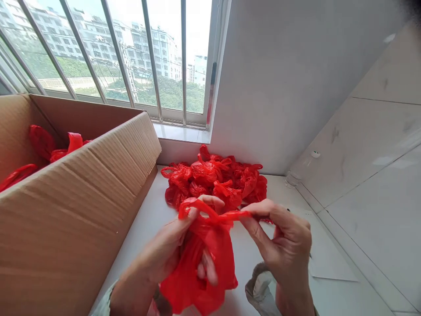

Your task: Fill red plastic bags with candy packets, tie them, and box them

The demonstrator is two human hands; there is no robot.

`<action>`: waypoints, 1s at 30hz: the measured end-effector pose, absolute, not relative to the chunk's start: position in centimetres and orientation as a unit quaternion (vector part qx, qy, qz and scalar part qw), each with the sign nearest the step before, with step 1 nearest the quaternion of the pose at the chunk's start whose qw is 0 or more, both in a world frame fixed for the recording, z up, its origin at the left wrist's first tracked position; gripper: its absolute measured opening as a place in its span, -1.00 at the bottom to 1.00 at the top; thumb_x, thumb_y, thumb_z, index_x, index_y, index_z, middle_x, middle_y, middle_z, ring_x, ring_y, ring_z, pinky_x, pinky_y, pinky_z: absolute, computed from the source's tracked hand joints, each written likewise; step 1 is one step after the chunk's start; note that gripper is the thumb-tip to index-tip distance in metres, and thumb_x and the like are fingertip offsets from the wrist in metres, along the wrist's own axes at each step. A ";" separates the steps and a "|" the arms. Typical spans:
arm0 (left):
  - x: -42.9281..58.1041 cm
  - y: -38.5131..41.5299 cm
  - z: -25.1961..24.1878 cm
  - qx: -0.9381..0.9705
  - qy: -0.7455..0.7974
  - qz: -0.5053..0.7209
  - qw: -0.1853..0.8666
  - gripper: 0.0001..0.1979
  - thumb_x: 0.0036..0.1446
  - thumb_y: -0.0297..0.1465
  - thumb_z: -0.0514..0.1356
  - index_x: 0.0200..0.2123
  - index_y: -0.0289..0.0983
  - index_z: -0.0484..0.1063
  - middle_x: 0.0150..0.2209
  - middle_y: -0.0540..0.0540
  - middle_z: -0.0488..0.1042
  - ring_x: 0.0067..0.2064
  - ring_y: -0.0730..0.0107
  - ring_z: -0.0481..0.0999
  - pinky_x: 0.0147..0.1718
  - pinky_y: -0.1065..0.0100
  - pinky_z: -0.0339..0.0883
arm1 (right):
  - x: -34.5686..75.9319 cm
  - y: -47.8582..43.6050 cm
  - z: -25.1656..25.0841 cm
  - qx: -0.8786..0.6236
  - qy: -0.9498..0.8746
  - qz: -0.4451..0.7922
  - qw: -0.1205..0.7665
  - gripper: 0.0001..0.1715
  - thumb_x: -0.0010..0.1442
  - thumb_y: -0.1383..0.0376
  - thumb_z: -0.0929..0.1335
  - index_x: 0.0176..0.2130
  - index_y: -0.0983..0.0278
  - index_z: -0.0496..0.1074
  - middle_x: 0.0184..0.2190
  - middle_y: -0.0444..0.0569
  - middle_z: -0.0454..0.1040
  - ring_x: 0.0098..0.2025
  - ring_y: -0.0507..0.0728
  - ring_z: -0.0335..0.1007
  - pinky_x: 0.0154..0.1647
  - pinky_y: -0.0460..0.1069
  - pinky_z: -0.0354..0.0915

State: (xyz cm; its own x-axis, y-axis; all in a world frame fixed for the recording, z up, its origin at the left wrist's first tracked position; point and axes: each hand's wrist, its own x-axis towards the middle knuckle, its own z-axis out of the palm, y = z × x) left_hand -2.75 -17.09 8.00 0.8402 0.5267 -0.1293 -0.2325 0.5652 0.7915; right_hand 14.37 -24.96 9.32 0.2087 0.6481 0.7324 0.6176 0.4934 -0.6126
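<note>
Left hand (169, 241) holding red bag (219, 245), right hand (285, 243) pinching its handle (235, 215) (cardboard box (66, 224) alongside)

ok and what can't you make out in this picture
In the head view:
Inside the red bag: hidden by its own plastic.
Floor of the box: hidden by its near wall; the left edge also cuts the box off.
Number of bags in the pile: they overlap one another.
Left hand: blur and red plastic obscure some fingers.
</note>
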 end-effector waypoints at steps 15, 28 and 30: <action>-2.3 -16.6 8.8 0.566 0.132 0.182 0.793 -0.71 0.08 -0.28 0.35 -0.42 -0.30 0.32 -0.42 0.05 0.30 -0.43 0.55 0.23 -0.44 0.53 0.15 | 15.0 -25.8 9.0 -0.529 -0.800 0.046 0.277 -0.70 0.31 0.38 0.26 -0.45 0.25 0.42 -0.45 -0.11 0.35 -0.44 0.01 0.19 -0.48 -0.09 0.12; -2.8 -16.7 7.9 0.888 0.184 0.189 0.377 -0.76 -0.07 -0.70 -0.03 -0.47 -0.26 0.26 -0.41 0.05 0.31 -0.42 0.50 0.24 -0.44 0.46 0.11 | 15.6 -23.0 8.9 -0.468 -0.737 0.187 0.451 -0.69 0.23 0.27 0.39 -0.01 0.17 0.41 -0.01 -0.06 0.42 -0.01 0.08 0.37 0.01 -0.05 0.28; -3.0 -17.0 8.3 0.905 0.196 0.213 0.310 -0.74 -0.02 -0.71 -0.09 -0.47 -0.25 0.23 -0.40 0.03 0.30 -0.41 0.48 0.25 -0.43 0.45 0.13 | 15.6 -21.8 8.3 -0.438 -0.736 0.284 0.431 -0.54 0.29 0.15 0.34 0.15 0.14 0.32 -0.04 -0.08 0.48 -0.04 0.07 0.42 -0.03 -0.06 0.32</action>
State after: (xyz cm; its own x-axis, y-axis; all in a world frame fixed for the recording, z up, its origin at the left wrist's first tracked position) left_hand -3.00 -16.99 8.26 0.8322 0.4876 0.2639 0.2233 -0.7304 0.6454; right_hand 15.59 -21.76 8.26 -0.2440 0.8903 0.3845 0.3999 0.4536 -0.7965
